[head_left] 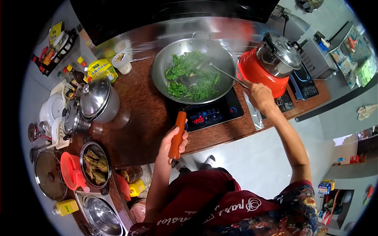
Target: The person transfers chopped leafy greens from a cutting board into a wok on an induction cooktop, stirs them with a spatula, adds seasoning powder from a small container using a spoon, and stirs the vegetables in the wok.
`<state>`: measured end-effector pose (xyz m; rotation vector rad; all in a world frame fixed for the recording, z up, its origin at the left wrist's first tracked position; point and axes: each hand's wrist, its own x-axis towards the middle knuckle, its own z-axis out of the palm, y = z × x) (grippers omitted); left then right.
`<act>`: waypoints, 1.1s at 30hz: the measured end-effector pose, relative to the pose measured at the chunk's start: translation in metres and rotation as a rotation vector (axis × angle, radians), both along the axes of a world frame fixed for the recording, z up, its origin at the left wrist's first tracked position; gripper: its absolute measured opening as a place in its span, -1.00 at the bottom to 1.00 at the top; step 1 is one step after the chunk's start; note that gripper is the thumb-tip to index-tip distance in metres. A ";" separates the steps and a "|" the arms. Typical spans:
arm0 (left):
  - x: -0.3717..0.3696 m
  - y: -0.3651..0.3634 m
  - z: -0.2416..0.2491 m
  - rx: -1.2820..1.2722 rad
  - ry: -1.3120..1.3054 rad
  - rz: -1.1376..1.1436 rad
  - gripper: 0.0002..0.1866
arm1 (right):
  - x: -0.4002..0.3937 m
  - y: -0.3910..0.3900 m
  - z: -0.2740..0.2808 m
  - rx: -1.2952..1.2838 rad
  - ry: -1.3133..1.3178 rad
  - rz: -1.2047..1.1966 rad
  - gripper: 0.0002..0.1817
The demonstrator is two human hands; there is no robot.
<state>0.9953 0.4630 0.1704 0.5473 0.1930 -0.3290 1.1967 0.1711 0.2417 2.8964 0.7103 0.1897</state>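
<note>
A large metal wok (159, 74) sits on a black induction cooker (230, 111) with a lit red display. Leafy greens (191, 78) lie in the wok, and steam rises over them. My left hand (173, 141) is wrapped round the wok's orange-brown handle (179, 128). In my right hand (260, 95) is the shaft of a metal spatula (228, 73), whose blade reaches into the right side of the wok, partly hidden by steam.
Right of the wok stands a lidded steel pot (275, 55) on a red base (262, 78). At left are a lidded pot (104, 100), bottles (73, 74), a dark bowl (94, 163) of food and a sink (100, 214). A range hood (169, 10) hangs above.
</note>
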 end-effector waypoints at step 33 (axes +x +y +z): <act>0.001 -0.008 0.006 0.010 0.047 -0.021 -0.54 | -0.012 0.071 -0.027 0.054 0.072 0.145 -0.68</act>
